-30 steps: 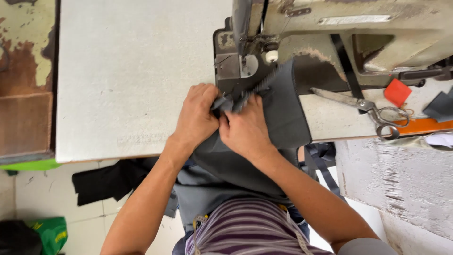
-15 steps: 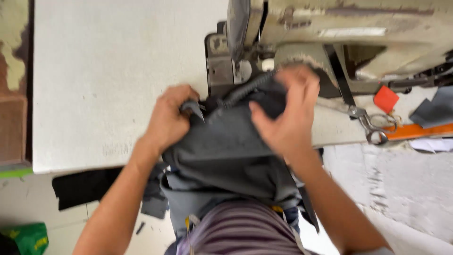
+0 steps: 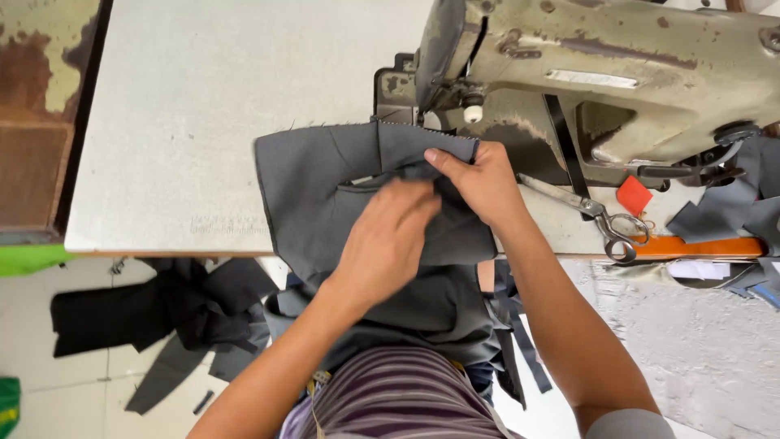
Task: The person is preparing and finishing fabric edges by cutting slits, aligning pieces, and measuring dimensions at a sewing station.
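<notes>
A grey fabric piece lies spread on the white sewing table, its upper edge next to the needle area of the old beige sewing machine. My left hand rests on the middle of the cloth, fingers pressing into a fold. My right hand pinches the fabric's upper right part close to the machine's base. More grey cloth hangs from the table edge down to my lap.
Scissors and a small red piece lie right of the machine, beside an orange strip and grey scraps. Dark fabric pieces lie on the floor at left. A rusty surface borders the table's left.
The cloth was pulled away from the needle and spread out flat to the left on the table. Both hands shifted from the machine's foot onto the fabric's middle and right part.
</notes>
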